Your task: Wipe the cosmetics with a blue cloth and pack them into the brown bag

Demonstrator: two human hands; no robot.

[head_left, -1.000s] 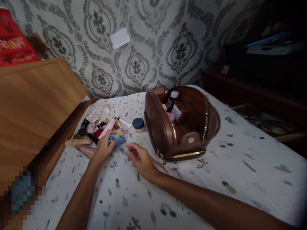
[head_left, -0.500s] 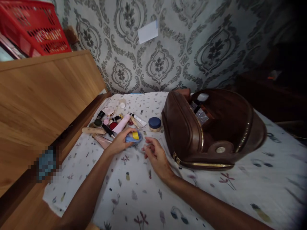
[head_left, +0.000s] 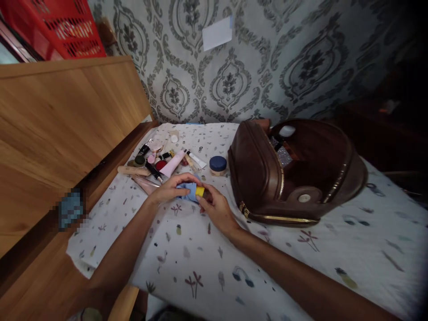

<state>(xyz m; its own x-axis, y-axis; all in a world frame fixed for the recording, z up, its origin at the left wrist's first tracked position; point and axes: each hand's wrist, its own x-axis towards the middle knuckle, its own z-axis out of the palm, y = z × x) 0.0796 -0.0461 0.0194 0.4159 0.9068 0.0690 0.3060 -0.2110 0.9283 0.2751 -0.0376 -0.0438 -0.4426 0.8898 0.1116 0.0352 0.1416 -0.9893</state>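
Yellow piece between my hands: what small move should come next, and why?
Probably settle the right hand on the yellow piece for a firmer grip: its exposed face sits beside that hand, while the left hand holds the blue bundle next to it. The right hand's hold is hard to judge.

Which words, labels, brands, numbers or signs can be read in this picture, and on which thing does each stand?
None can be read.
Blue-and-yellow item: no legible text.
Pink tube: any print is too small or blurred.
Blue-lidded jar: any print is too blurred.
White wall card: no writing visible.
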